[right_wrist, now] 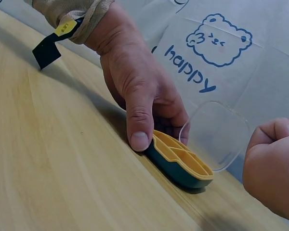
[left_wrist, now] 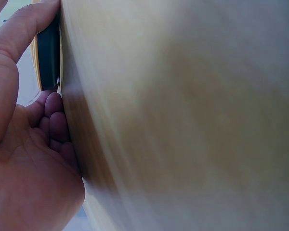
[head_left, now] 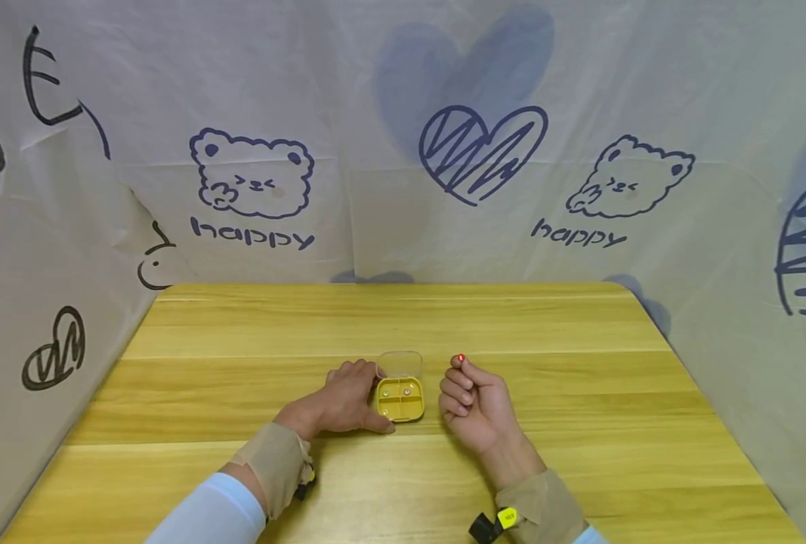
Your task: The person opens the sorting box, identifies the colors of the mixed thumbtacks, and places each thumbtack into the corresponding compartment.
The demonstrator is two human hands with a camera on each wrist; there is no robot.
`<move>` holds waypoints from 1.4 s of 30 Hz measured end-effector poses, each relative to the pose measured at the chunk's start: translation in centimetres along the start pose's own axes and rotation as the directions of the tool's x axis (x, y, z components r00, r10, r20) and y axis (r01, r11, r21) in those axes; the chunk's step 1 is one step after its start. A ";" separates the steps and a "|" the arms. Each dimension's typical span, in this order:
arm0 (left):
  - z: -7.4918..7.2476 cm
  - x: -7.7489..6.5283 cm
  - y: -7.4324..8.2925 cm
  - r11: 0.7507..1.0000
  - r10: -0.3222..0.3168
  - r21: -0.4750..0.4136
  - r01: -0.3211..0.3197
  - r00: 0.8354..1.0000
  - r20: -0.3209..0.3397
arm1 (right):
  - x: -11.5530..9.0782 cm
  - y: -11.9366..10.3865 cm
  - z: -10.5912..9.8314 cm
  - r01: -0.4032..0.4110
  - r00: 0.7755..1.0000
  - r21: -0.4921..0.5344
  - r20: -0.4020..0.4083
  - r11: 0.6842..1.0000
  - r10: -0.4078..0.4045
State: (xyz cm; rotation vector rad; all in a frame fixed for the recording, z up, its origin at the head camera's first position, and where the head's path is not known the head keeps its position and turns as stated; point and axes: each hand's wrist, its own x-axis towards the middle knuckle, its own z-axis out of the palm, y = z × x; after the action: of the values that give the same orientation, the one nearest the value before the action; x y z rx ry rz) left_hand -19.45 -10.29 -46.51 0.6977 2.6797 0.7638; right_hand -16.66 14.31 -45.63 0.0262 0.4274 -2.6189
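Note:
A small pill box (head_left: 400, 409) with a yellow divided tray lies on the table, its clear lid (head_left: 400, 364) standing open at the back. Its outer wall (right_wrist: 176, 168) is dark green in the right wrist view. Tiny round pieces sit in the two back compartments and the front left one. My left hand (head_left: 348, 397) grips the box from the left, thumb at the near corner and fingers behind by the lid. To the right of the box, my right hand (head_left: 477, 408) is raised, pinching a small red bead-like piece (head_left: 461, 357) with a white mark between thumb and index finger; the other fingers are curled.
The wood-grain table (head_left: 239, 325) reaches back to a white cloth backdrop (head_left: 362, 189) printed with bears and hearts. Cloth also hangs along both sides. Each wrist wears a tan wrap, with a black and yellow piece (head_left: 494, 523) on the right one.

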 end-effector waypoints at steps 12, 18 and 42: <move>-0.1 -0.1 0.0 1.000 0.010 0.005 -0.010 1.000 -0.005 | 0.0 0.1 0.0 0.025 0.998 0.063 0.053 0.998 -0.028; 0.1 0.0 -0.1 1.000 0.008 0.009 -0.008 1.000 -0.007 | 0.0 0.3 -0.2 0.033 0.998 0.071 0.055 0.997 -0.037; 0.2 0.1 -0.2 1.000 0.001 0.011 0.000 1.000 -0.005 | 0.9 1.3 0.9 -0.017 0.946 -0.742 -0.230 0.671 -0.230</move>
State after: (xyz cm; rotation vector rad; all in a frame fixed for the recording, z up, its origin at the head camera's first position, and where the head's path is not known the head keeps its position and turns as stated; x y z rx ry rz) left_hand -19.60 -10.33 -46.80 0.7000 2.6907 0.7527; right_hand -16.83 12.55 -45.22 0.1440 1.6260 -2.3472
